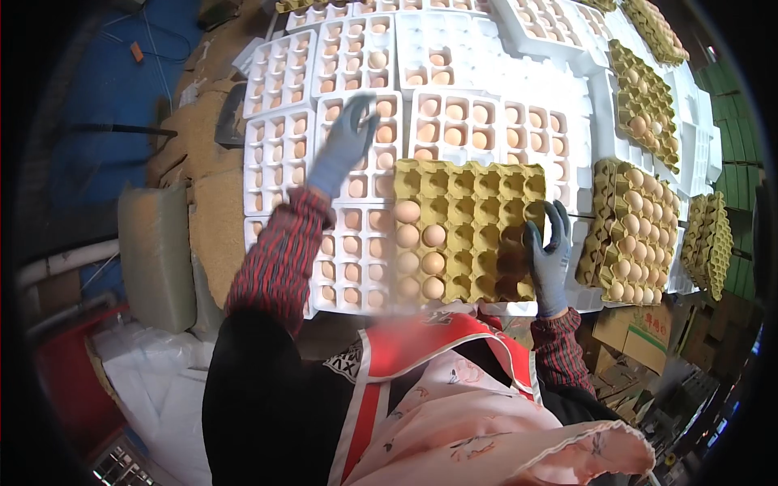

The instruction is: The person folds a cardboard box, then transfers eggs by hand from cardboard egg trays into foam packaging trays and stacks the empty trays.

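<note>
My left hand point(344, 144), in a grey-blue glove, is over a white foam egg tray point(322, 180) whose compartments hold brown eggs. Its fingers are stretched and apart, slightly blurred, close to an egg point(384, 108); no egg shows in its grasp. In front of me a yellowish pulp egg tray point(462, 235) lies across the foam trays. Several eggs point(433, 264) sit in its left columns, while the cups to the right hold none. My gloved right hand point(551, 263) grips that pulp tray's right edge, thumb on the inner side and fingers outside.
More foam trays with eggs point(279, 65) spread over the table. On the right stand stacked pulp trays topped with eggs point(636, 235), and another pulp tray point(648, 105) lies behind them. A filled sack point(154, 255) stands left; cardboard boxes point(636, 332) are at lower right.
</note>
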`<state>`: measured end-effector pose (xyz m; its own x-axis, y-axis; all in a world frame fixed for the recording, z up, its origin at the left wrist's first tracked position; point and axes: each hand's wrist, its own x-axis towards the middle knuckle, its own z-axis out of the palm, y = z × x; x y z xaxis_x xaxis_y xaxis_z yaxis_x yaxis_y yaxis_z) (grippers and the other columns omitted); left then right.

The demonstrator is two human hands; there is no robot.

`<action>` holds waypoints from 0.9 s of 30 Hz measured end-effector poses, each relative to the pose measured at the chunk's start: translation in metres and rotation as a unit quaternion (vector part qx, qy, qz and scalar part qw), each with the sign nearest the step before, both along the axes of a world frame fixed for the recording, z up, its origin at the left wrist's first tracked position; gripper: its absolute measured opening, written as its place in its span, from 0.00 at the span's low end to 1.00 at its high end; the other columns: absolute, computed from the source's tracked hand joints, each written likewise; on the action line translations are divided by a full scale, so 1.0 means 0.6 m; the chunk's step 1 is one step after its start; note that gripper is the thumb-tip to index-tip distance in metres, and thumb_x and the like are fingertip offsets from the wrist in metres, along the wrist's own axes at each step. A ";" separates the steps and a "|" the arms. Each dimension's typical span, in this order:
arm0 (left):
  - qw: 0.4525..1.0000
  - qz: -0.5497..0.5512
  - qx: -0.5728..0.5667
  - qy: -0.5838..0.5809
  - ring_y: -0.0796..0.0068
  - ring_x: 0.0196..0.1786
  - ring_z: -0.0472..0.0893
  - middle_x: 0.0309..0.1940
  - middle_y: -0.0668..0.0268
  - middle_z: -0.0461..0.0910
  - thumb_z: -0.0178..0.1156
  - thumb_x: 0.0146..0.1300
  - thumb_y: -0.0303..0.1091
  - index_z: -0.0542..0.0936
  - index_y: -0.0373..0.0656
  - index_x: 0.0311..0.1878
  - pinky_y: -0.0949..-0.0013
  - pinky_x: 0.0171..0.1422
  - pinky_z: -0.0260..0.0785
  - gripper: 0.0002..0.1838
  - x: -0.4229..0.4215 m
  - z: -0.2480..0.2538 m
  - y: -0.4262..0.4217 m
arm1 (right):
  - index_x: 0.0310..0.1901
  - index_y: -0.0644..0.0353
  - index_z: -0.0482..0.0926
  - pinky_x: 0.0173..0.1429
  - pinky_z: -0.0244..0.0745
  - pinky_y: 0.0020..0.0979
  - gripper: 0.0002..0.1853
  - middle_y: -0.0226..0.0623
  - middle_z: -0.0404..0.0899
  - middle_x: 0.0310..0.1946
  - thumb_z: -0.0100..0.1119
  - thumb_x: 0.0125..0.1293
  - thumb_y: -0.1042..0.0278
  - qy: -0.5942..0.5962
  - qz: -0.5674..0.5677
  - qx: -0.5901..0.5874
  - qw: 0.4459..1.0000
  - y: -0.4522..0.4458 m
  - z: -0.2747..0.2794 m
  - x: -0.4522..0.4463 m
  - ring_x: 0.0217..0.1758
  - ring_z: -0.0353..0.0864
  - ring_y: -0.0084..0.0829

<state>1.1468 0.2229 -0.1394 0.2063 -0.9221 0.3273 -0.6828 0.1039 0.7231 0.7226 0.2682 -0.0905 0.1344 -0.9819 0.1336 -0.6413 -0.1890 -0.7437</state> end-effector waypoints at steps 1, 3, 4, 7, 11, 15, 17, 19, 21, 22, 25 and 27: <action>1.000 0.005 0.010 -0.013 0.57 0.54 0.82 0.55 0.52 0.80 0.61 0.71 0.41 0.75 0.41 0.64 0.62 0.56 0.76 0.22 -0.017 -0.006 0.065 | 0.65 0.62 0.73 0.69 0.69 0.41 0.29 0.54 0.70 0.66 0.69 0.64 0.66 0.044 0.002 -0.002 0.999 0.003 -0.011 -0.018 0.69 0.72 0.49; 0.997 0.014 0.072 0.018 0.62 0.49 0.84 0.48 0.54 0.81 0.62 0.71 0.43 0.73 0.41 0.65 0.62 0.49 0.78 0.25 -0.059 -0.016 0.181 | 0.69 0.64 0.68 0.70 0.68 0.42 0.34 0.56 0.69 0.66 0.68 0.65 0.60 0.077 -0.012 0.057 0.995 0.020 -0.021 -0.029 0.68 0.71 0.51; 0.979 0.015 0.155 0.132 0.65 0.46 0.84 0.45 0.56 0.82 0.62 0.70 0.44 0.72 0.41 0.66 0.61 0.46 0.78 0.27 -0.086 -0.014 0.224 | 0.71 0.65 0.65 0.70 0.67 0.42 0.37 0.57 0.69 0.66 0.68 0.65 0.57 0.068 -0.027 0.116 0.991 0.026 -0.024 -0.033 0.68 0.71 0.52; 0.969 -0.011 0.216 0.120 0.55 0.40 0.84 0.41 0.56 0.83 0.62 0.69 0.50 0.68 0.47 0.72 0.57 0.44 0.76 0.33 -0.162 0.005 0.286 | 0.70 0.67 0.66 0.63 0.72 0.40 0.35 0.55 0.75 0.61 0.64 0.68 0.57 -0.030 -0.066 0.196 0.978 0.033 -0.077 -0.045 0.60 0.78 0.47; 0.965 0.049 0.214 0.142 0.53 0.50 0.83 0.50 0.52 0.82 0.56 0.71 0.54 0.64 0.47 0.75 0.57 0.52 0.76 0.35 -0.212 0.008 0.292 | 0.65 0.67 0.74 0.57 0.75 0.35 0.22 0.48 0.84 0.49 0.54 0.71 0.70 -0.112 -0.073 0.088 0.987 0.019 -0.073 -0.044 0.49 0.83 0.40; 0.947 0.006 0.165 0.274 0.59 0.57 0.81 0.58 0.51 0.78 0.59 0.72 0.46 0.65 0.44 0.74 0.59 0.60 0.75 0.32 -0.273 0.146 0.276 | 0.64 0.63 0.75 0.54 0.76 0.36 0.22 0.49 0.85 0.48 0.52 0.69 0.76 0.031 -0.083 0.032 0.996 -0.014 -0.023 -0.108 0.47 0.84 0.40; 0.959 -0.033 0.136 0.246 0.54 0.61 0.79 0.61 0.49 0.77 0.60 0.71 0.48 0.65 0.43 0.74 0.57 0.64 0.72 0.34 -0.294 0.076 0.246 | 0.63 0.63 0.75 0.54 0.76 0.41 0.21 0.54 0.83 0.50 0.52 0.69 0.72 0.031 -0.077 0.072 0.994 -0.032 -0.031 -0.160 0.49 0.83 0.51; 0.957 -0.039 0.190 0.215 0.58 0.68 0.74 0.66 0.48 0.74 0.61 0.72 0.48 0.62 0.38 0.75 0.60 0.68 0.69 0.36 -0.313 0.101 0.231 | 0.63 0.64 0.74 0.57 0.75 0.44 0.21 0.56 0.82 0.51 0.52 0.70 0.67 0.114 -0.062 0.057 0.990 -0.036 -0.027 -0.180 0.53 0.80 0.57; 0.954 -0.095 0.221 0.177 0.63 0.62 0.78 0.62 0.52 0.77 0.61 0.71 0.50 0.62 0.39 0.75 0.61 0.65 0.72 0.38 -0.307 0.039 0.196 | 0.66 0.63 0.70 0.61 0.72 0.48 0.24 0.59 0.79 0.54 0.51 0.70 0.67 0.165 -0.054 -0.004 0.985 -0.033 -0.052 -0.203 0.57 0.77 0.57; 0.940 -0.118 0.254 0.195 0.65 0.58 0.80 0.60 0.53 0.79 0.61 0.71 0.50 0.63 0.39 0.75 0.61 0.62 0.74 0.37 -0.297 0.033 0.177 | 0.68 0.62 0.68 0.62 0.71 0.49 0.25 0.60 0.77 0.55 0.51 0.70 0.67 0.190 -0.062 -0.011 0.980 -0.031 -0.056 -0.204 0.58 0.76 0.58; 0.946 -0.075 0.314 -0.027 0.66 0.48 0.85 0.52 0.54 0.84 0.59 0.70 0.53 0.76 0.51 0.67 0.60 0.48 0.79 0.28 -0.219 0.004 0.065 | 0.72 0.64 0.62 0.65 0.70 0.48 0.29 0.63 0.74 0.59 0.52 0.70 0.69 0.198 -0.058 0.047 0.977 -0.022 -0.076 -0.204 0.61 0.74 0.59; 0.967 0.030 0.146 -0.206 0.50 0.57 0.80 0.58 0.50 0.80 0.57 0.71 0.53 0.74 0.50 0.67 0.55 0.63 0.73 0.27 -0.150 0.014 -0.037 | 0.73 0.65 0.60 0.68 0.68 0.48 0.30 0.63 0.71 0.62 0.52 0.72 0.68 0.155 -0.074 0.044 0.984 -0.002 -0.080 -0.193 0.64 0.71 0.59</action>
<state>1.0567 0.2004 -0.1309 0.1703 -0.9780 0.1207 -0.9176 -0.1127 0.3813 0.6070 0.2671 -0.1385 0.0104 -0.9997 0.0215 -0.8554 -0.0200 -0.5176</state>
